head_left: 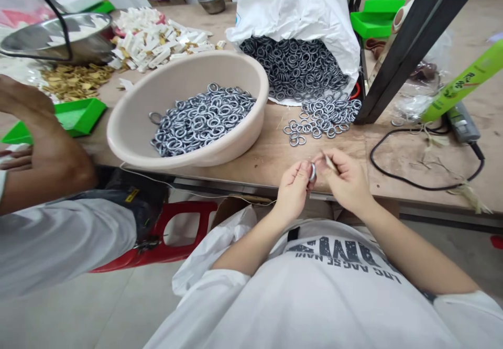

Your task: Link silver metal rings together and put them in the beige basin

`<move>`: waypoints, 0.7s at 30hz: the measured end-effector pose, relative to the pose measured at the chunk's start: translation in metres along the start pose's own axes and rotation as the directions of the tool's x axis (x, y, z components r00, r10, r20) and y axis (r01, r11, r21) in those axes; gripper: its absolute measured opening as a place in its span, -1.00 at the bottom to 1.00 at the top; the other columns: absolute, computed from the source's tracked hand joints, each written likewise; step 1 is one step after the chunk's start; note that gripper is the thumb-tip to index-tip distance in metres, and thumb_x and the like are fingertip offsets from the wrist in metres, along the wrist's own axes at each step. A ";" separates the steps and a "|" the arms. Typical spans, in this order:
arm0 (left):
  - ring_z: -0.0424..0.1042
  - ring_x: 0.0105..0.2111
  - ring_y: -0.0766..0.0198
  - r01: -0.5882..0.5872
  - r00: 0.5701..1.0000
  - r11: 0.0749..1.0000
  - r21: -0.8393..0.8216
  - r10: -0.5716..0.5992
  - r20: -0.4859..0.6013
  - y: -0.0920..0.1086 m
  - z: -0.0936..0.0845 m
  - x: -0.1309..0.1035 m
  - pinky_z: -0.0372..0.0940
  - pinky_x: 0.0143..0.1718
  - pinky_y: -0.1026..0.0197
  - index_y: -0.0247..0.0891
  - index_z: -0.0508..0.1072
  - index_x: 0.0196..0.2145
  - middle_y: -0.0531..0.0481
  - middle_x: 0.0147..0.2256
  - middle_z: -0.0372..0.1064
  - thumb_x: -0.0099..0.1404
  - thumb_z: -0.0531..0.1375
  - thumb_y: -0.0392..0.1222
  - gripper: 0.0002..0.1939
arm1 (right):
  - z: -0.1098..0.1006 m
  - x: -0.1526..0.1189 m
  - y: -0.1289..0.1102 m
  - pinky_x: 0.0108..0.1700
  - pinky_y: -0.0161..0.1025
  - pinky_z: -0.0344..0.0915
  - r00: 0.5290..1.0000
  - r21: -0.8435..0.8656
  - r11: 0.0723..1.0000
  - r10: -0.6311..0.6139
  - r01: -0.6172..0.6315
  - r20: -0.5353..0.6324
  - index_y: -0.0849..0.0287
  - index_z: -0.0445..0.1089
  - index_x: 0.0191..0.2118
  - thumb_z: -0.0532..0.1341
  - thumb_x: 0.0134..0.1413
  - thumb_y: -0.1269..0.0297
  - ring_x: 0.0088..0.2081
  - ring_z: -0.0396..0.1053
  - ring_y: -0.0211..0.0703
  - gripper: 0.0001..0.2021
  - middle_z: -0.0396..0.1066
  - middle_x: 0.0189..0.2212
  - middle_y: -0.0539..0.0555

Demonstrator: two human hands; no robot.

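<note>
Inspector: State of the left hand [293,189]?
Observer: In front of the torso [314,291], fingers bent, thumb pressing inward in a closed pinch grip.
Inspector: And the right hand [349,180]?
Observer: Just beside it, fingers curled toward the left; exact thumb contact cannot be confirmed.
Inspector: Arms?
Observer: Left forearm [251,241] and right forearm [416,252] bare, angled forward and inward, converging at the hands, wrists nearly straight.

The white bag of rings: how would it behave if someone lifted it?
The white bag is probably floppy, since its sides crease. It is likely heavy, given the many grey rings inside. Lifting carelessly might spill more, as it lies open toward loose rings on the table.
</note>
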State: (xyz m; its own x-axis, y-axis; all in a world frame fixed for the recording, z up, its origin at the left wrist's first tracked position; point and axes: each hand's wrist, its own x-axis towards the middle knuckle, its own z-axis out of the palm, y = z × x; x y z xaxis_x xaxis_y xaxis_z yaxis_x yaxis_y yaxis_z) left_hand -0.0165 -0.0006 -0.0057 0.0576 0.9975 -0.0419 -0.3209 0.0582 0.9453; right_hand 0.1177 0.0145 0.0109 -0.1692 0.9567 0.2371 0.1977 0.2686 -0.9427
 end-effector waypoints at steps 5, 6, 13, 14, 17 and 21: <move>0.04 -0.63 0.45 0.055 0.998 0.992 -0.111 -0.050 0.045 0.002 0.001 -0.003 -0.05 -0.62 0.32 -0.25 0.22 -0.53 0.13 -0.62 0.07 0.32 0.18 0.18 -0.52 | -0.014 0.001 -0.006 -0.31 -0.23 0.17 0.994 -0.109 0.992 -0.058 0.068 0.089 0.12 0.44 -0.30 0.16 0.28 -0.03 -0.41 0.28 -0.19 -0.68 0.37 -0.45 0.01; 0.03 -0.64 0.45 0.062 0.998 0.991 -0.120 -0.059 0.032 0.003 0.001 -0.003 -0.04 -0.62 0.33 -0.25 0.22 -0.52 0.13 -0.63 0.07 0.31 0.19 0.18 -0.52 | -0.015 -0.001 -0.009 -0.31 -0.23 0.16 0.986 -0.163 0.980 -0.096 0.118 0.134 0.12 0.44 -0.31 0.15 0.30 0.00 -0.40 0.28 -0.19 -0.68 0.39 -0.45 0.01; 0.06 -0.63 0.45 0.132 0.990 0.982 -0.135 -0.138 -0.040 0.004 0.001 -0.003 -0.02 -0.63 0.34 -0.24 0.26 -0.47 0.15 -0.61 0.10 0.22 0.26 0.23 -0.52 | -0.015 -0.014 -0.018 -0.38 -0.23 0.00 0.951 -0.384 0.878 -0.210 0.286 0.228 0.14 0.34 -0.48 0.11 0.34 0.05 -0.47 0.20 -0.25 -0.61 0.28 -0.54 -0.01; 0.06 -0.63 0.45 0.132 0.990 0.983 -0.131 -0.138 -0.037 0.003 0.001 -0.003 -0.02 -0.63 0.34 -0.24 0.26 -0.47 0.15 -0.61 0.10 0.23 0.25 0.23 -0.52 | -0.015 -0.015 -0.018 -0.38 -0.23 -0.01 0.950 -0.388 0.875 -0.211 0.289 0.232 0.14 0.33 -0.48 0.11 0.34 0.05 -0.48 0.19 -0.25 -0.61 0.27 -0.55 -0.02; 0.03 -0.64 0.45 0.125 0.992 0.986 -0.114 -0.128 -0.019 0.002 0.000 -0.005 -0.05 -0.63 0.33 -0.24 0.25 -0.47 0.16 -0.62 0.08 0.25 0.23 0.23 -0.52 | -0.016 -0.012 -0.012 -0.39 -0.23 -0.02 0.953 -0.395 0.880 -0.171 0.262 0.251 0.13 0.36 -0.47 0.09 0.35 0.04 -0.50 0.19 -0.26 -0.60 0.26 -0.57 -0.03; 0.03 -0.64 0.46 0.098 0.984 0.992 -0.078 -0.085 0.157 0.005 -0.004 -0.013 -0.04 -0.59 0.32 -0.25 0.22 -0.52 0.13 -0.64 0.06 0.32 0.19 0.18 -0.52 | -0.023 0.010 0.012 -0.42 -0.24 -0.04 0.997 -0.449 0.892 -0.013 0.048 0.081 0.13 0.29 -0.50 0.03 0.34 -0.10 -0.52 0.18 -0.24 -0.51 0.21 -0.62 -0.05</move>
State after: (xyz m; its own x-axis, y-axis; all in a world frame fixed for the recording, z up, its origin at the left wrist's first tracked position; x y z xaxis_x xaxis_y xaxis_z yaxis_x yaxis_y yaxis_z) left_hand -0.0227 -0.0133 -0.0020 0.2324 0.9700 -0.0710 -0.3866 0.1591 0.9084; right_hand 0.1407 0.0296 0.0075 -0.2490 0.9409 0.2295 0.6021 0.3360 -0.7243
